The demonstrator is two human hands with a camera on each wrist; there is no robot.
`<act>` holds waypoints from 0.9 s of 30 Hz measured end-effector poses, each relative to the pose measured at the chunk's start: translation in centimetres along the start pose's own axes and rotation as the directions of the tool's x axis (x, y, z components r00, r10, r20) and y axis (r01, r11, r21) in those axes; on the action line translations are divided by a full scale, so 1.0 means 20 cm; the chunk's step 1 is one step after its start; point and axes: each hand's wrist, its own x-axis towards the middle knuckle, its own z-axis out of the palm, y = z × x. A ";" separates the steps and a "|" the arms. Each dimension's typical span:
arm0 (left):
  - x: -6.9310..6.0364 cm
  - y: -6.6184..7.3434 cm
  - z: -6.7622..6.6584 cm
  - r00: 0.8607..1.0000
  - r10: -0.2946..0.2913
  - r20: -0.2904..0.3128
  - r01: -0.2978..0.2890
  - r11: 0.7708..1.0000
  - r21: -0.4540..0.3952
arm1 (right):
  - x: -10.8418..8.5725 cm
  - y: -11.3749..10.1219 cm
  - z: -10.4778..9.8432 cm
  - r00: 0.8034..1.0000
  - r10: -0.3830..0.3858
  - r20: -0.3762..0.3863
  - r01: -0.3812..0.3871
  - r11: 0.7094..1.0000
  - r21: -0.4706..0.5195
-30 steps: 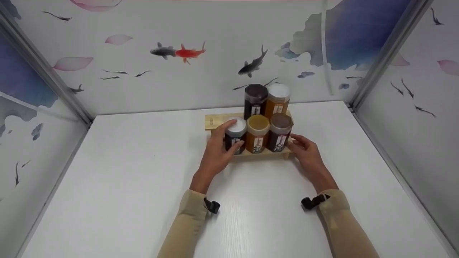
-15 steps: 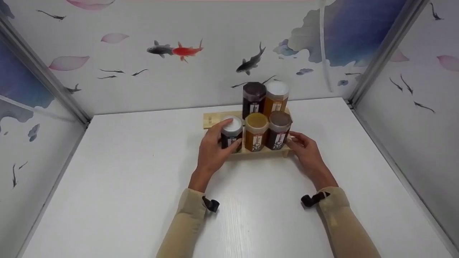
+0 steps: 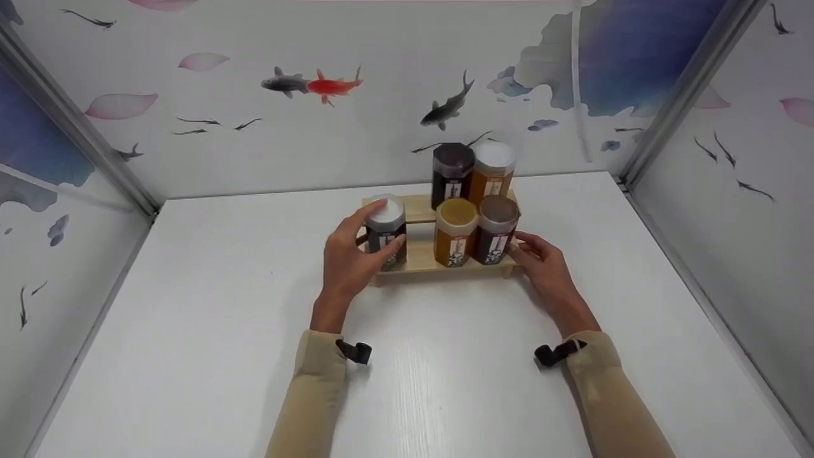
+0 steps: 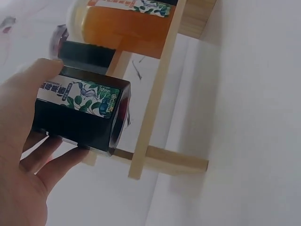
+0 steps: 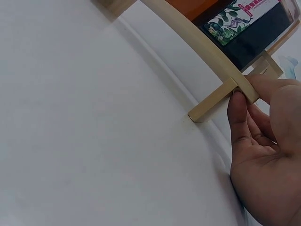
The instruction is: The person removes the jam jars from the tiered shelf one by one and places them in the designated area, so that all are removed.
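Observation:
My left hand (image 3: 346, 262) grips a dark jar with a white lid (image 3: 386, 235) at the left end of a two-step wooden rack (image 3: 420, 256). In the left wrist view the jar's base (image 4: 121, 117) looks raised off the slats, thumb on one side and fingers on the other. At the rack's right end my right hand (image 3: 548, 272) pinches the end of the front step between thumb and fingers. An amber jar (image 3: 455, 235) and a dark jar with a brownish lid (image 3: 495, 232) stand together on the front step.
On the back step are a dark jar (image 3: 452, 179) and an amber jar with a white lid (image 3: 493, 172). The rack stands on a white table (image 3: 222, 305), near the back of it. Patterned panels (image 3: 222, 146) enclose the table at the back and sides.
My left hand has carried the white-lidded dark jar leftward, from beside the amber jar to the rack's left end. A gap has opened between them. My right hand keeps its place.

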 end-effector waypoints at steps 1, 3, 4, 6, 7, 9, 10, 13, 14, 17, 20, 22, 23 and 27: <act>0.01 0.00 -0.02 1.000 0.009 -0.006 -0.009 1.000 0.001 | 0.00 0.00 0.00 1.000 0.000 -0.003 0.000 1.000 0.000; 0.02 -0.01 -0.06 0.999 0.032 -0.020 -0.032 0.999 0.003 | 0.00 0.00 -0.01 1.000 -0.002 -0.003 0.002 1.000 -0.005; 0.02 -0.02 -0.08 0.999 0.041 -0.024 -0.041 0.999 0.005 | 0.00 0.00 -0.01 1.000 -0.004 -0.004 0.004 1.000 -0.009; 0.03 -0.04 -0.12 0.998 0.052 -0.028 -0.052 0.999 -0.005 | 0.00 0.00 -0.01 1.000 -0.004 -0.002 0.004 1.000 -0.009; 0.03 -0.05 -0.14 0.998 0.053 -0.028 -0.053 0.999 -0.012 | 0.00 0.00 -0.01 1.000 -0.004 -0.002 0.004 1.000 -0.010; 0.03 -0.07 -0.17 0.999 0.044 -0.026 -0.044 0.998 -0.032 | 0.00 0.00 -0.01 1.000 0.000 -0.004 0.000 1.000 -0.011; 0.03 -0.08 -0.18 0.999 0.035 -0.023 -0.036 0.998 -0.043 | 0.00 0.00 -0.01 1.000 0.000 -0.005 0.000 1.000 -0.015; 0.02 -0.11 -0.21 1.000 0.012 -0.011 -0.013 0.998 -0.062 | 0.00 0.01 -0.01 1.000 0.001 -0.013 -0.002 1.000 -0.017; 0.02 -0.12 -0.22 1.000 0.006 -0.009 -0.006 0.998 -0.062 | 0.00 0.01 -0.01 1.000 0.002 -0.015 -0.002 1.000 -0.017; 0.01 -0.15 -0.24 1.000 -0.018 -0.012 0.017 0.999 -0.050 | 0.00 0.01 -0.01 1.000 -0.010 -0.018 0.010 1.000 -0.006; 0.00 -0.18 -0.26 0.998 -0.047 -0.032 0.045 0.998 -0.042 | 0.01 0.02 -0.01 1.000 -0.022 -0.015 0.022 1.000 -0.005; 0.00 -0.20 -0.26 0.996 -0.069 -0.050 0.067 0.997 -0.046 | 0.01 0.02 0.00 1.000 -0.029 -0.011 0.029 1.000 -0.011; -0.01 -0.22 -0.26 0.995 -0.079 -0.058 0.076 0.996 -0.052 | 0.02 0.02 0.00 1.000 -0.027 -0.010 0.027 1.000 -0.016; -0.03 -0.26 -0.24 0.991 -0.116 -0.070 0.111 0.991 -0.073 | 0.02 0.03 0.00 1.000 -0.022 -0.012 0.022 1.000 -0.005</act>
